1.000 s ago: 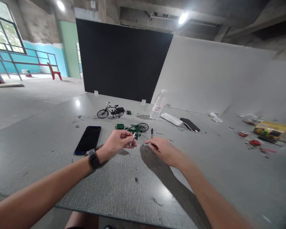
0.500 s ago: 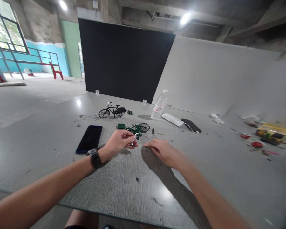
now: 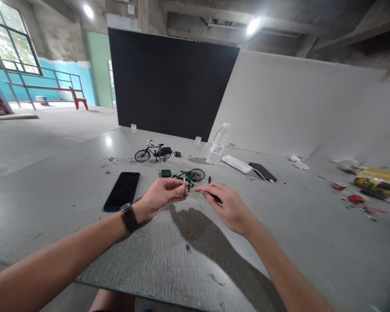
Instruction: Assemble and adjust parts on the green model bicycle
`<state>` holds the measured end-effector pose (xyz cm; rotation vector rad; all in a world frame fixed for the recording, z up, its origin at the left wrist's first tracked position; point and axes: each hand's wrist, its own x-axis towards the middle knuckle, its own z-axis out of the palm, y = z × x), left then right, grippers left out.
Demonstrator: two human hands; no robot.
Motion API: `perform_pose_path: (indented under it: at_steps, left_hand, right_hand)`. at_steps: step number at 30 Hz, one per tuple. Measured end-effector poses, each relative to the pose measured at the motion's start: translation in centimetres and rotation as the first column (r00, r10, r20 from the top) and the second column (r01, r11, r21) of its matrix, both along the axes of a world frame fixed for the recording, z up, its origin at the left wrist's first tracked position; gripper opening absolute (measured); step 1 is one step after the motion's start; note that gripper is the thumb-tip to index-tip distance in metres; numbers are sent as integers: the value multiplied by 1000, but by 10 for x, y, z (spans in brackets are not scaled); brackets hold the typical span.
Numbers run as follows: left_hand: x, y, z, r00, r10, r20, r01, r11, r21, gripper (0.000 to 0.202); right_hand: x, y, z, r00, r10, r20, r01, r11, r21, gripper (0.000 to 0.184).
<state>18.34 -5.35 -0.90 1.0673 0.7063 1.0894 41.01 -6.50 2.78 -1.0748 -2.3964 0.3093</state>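
Note:
My left hand (image 3: 164,197), with a watch on its wrist, pinches a small silver handlebar piece (image 3: 183,184) between thumb and fingertips above the table. Just to its right, my right hand (image 3: 225,203) is raised with its fingers drawn together, the index fingertip pointing at the silver piece but apart from it. Anything in those fingertips is too small to make out. Behind my left fingers lies a green model bicycle (image 3: 188,175) on its side, partly hidden, with one black wheel (image 3: 197,174) showing. A small green box (image 3: 166,173) sits beside it.
A black model bicycle (image 3: 154,152) stands farther back. Left is a phone (image 3: 122,190); behind are a clear bottle (image 3: 217,145), a white bar (image 3: 236,164) and a dark power bank (image 3: 262,171) with a cable. A small black-handled screwdriver (image 3: 209,179) lies near my right hand. A yellow package (image 3: 378,182) is far right.
My right hand has lifted off the tabletop and its fingertips have come up level with the silver piece. My left hand has turned the piece slightly while keeping hold of it.

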Motion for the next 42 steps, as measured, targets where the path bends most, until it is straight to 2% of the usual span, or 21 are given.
perform_pose_path:
  at_steps: [6, 18, 23, 31, 36, 38, 42]
  left_hand:
    - [0, -2, -2, 998, -59, 0, 59, 998, 38, 27]
    - [1, -4, -4, 990, -143, 13, 143, 990, 18, 18]
    - [0, -5, -4, 986, -168, 12, 168, 986, 26, 22]
    - [4, -8, 1, 991, -129, -31, 130, 991, 32, 26]
    - [9, -8, 0, 997, -42, -58, 45, 998, 42, 33]
    - [9, -8, -1, 998, -23, -55, 26, 999, 45, 35]
    - [10, -7, -3, 999, 14, -43, -12, 999, 43, 38]
  right_hand:
    - [-11, -13, 2, 998, 43, -43, -39, 996, 79, 41]
    - [-16, -17, 1, 998, 60, 4, -60, 992, 110, 44]
    - [-16, -17, 0, 998, 60, 8, -60, 991, 121, 43]
    - [-15, -17, 1, 998, 37, 50, -44, 987, 156, 40]
    - [-16, -19, 1, 996, 17, 84, -32, 985, 169, 37]
    - [-17, -19, 0, 998, -15, 53, 7, 989, 148, 33]
    - [-16, -18, -3, 993, -112, -18, 113, 993, 26, 24]
